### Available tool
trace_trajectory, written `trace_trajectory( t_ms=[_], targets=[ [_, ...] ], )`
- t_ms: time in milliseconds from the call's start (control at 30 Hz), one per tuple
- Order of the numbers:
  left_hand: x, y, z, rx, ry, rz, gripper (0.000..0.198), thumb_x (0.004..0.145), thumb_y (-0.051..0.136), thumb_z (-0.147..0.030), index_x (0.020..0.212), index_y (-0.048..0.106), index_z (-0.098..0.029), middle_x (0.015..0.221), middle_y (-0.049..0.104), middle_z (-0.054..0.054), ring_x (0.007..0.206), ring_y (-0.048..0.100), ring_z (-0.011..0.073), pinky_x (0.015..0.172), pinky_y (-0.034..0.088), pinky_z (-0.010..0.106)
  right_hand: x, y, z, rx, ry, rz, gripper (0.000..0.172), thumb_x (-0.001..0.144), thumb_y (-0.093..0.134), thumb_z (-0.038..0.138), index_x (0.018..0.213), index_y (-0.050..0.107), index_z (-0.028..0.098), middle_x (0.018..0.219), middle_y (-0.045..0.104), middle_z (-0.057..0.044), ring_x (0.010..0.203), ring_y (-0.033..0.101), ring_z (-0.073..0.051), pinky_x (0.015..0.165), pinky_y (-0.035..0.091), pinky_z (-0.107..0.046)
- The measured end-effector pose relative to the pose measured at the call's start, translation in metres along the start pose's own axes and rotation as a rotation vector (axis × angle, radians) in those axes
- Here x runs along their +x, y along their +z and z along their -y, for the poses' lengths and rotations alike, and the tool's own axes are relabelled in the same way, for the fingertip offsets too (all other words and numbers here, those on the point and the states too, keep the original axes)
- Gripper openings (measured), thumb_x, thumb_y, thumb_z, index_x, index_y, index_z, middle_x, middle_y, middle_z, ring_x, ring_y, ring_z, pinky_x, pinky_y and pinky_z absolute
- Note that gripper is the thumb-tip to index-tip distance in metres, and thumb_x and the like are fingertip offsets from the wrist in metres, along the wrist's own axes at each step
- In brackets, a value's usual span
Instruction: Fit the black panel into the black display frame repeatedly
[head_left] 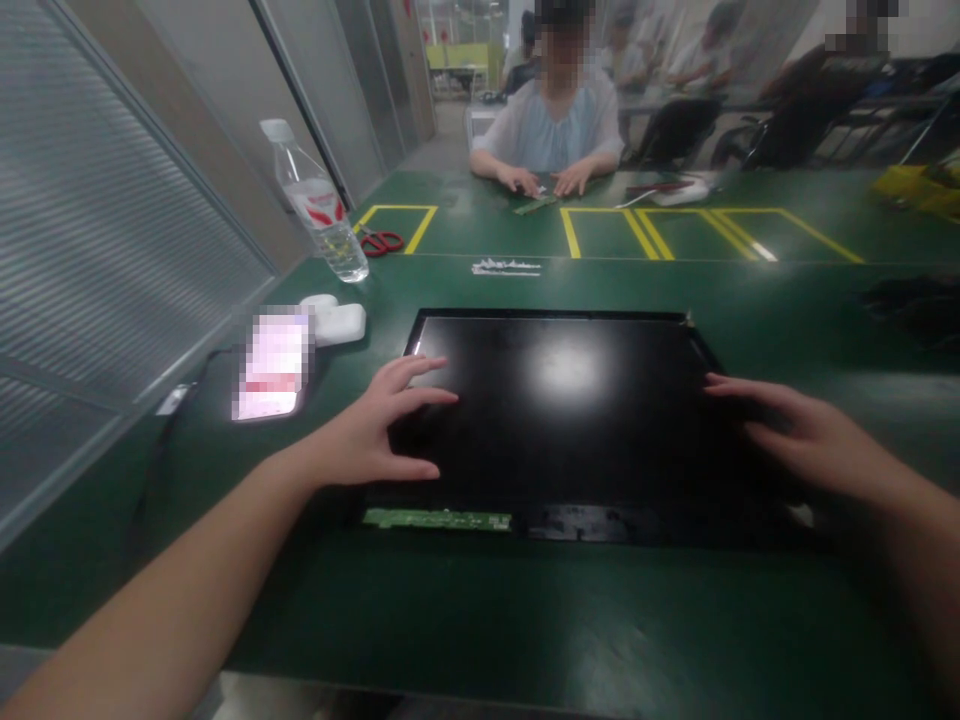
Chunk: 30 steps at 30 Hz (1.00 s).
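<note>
A black flat display panel (570, 430) lies face up on the green table, with a bright reflection on its upper middle. Along its near edge runs a narrow green circuit board (439, 520), beside a dark strip (581, 522). Over the panel's left side is my left hand (394, 415), its fingers spread and nothing in them; whether the fingertips touch the surface I cannot tell. At the right edge of the panel my right hand (795, 430) has its fingers stretched out, holding nothing, with the fingertips by the frame.
A water bottle (319, 205), red-handled scissors (382, 242), a phone (274, 365) and a white case (341, 322) are at the left. White strips (506, 267) lie beyond the panel. Across the yellow-taped table a person (551, 125) has both hands near a small green board (534, 205).
</note>
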<state>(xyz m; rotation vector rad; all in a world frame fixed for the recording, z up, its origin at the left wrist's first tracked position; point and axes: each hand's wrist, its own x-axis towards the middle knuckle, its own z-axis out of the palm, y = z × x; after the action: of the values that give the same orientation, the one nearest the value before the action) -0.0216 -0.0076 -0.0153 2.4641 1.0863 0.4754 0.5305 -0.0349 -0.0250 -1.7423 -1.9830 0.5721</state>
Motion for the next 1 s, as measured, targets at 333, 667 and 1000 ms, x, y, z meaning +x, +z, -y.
trace_trajectory(
  t_ms=[333, 667, 1000],
  targets=[
    [-0.002, 0.003, -0.016, 0.024, 0.039, 0.097, 0.076, 0.073, 0.092, -0.06, 0.142, 0.071, -0.036, 0.173, 0.043, 0.013, 0.163, 0.026, 0.0481, 0.127, 0.002, 0.077, 0.0, 0.0, 0.008, -0.06, -0.04, 0.015, 0.046, 0.078, 0.056, 0.03, 0.12, 0.076, 0.029, 0.147, 0.07, -0.01, 0.139, 0.063, -0.036, 0.121, 0.043, -0.062],
    [-0.002, 0.003, -0.016, -0.004, 0.051, 0.086, 0.074, 0.073, 0.093, -0.055, 0.142, 0.072, -0.036, 0.172, 0.045, 0.012, 0.161, 0.031, 0.0455, 0.13, 0.008, 0.071, 0.002, 0.001, 0.006, -0.111, -0.071, 0.003, 0.045, 0.079, 0.055, 0.029, 0.119, 0.076, 0.029, 0.147, 0.07, -0.01, 0.138, 0.064, -0.036, 0.12, 0.044, -0.063],
    [0.0, -0.001, -0.014, 0.026, 0.192, 0.087, 0.065, 0.081, 0.088, -0.048, 0.142, 0.071, -0.034, 0.17, 0.047, 0.014, 0.153, 0.045, 0.0421, 0.124, 0.037, 0.063, 0.001, 0.002, 0.008, -0.103, -0.057, 0.008, 0.046, 0.078, 0.054, 0.029, 0.118, 0.077, 0.029, 0.147, 0.07, -0.01, 0.139, 0.063, -0.036, 0.121, 0.043, -0.063]
  ],
)
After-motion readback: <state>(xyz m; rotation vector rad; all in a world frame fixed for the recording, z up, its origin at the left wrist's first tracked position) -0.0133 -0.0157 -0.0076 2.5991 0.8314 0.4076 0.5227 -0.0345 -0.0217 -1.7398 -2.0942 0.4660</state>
